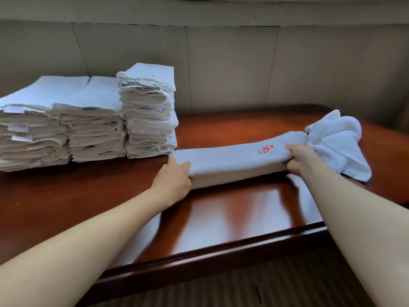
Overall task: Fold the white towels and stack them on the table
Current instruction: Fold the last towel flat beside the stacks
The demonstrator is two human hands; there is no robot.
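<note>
Towels already folded stand in three stacks (pixel 88 120) at the far left of the table (pixel 221 213), pressed side by side against the wall; the rightmost stack (pixel 150 111) is the tallest and its layers sit unevenly. Just to the right of its base, and near it, lies the towel in hand (pixel 232 162), folded into a long narrow band with a red embroidered mark (pixel 265 149) near its right end. The left hand (pixel 174 176) grips the band's left end, thumb on top and fingers curled underneath. The right hand (pixel 298 158) pinches the right end the same way, thumb above, fingers wrapped below. The band sags a little between them and seems to rest partly on the wood.

The likely next fold brings one end over the other, and the risk is that the layers slip apart, since thick terry held only at the ends can slide and leave the edges uneven. Placing it on the tall stack could tilt that pile, which already looks ragged.

Farther right, touching or just behind the right hand, a loose heap of unfolded white towels (pixel 336 140) sits near the table's right edge; a corner could be dragged along or nudged off.
</note>
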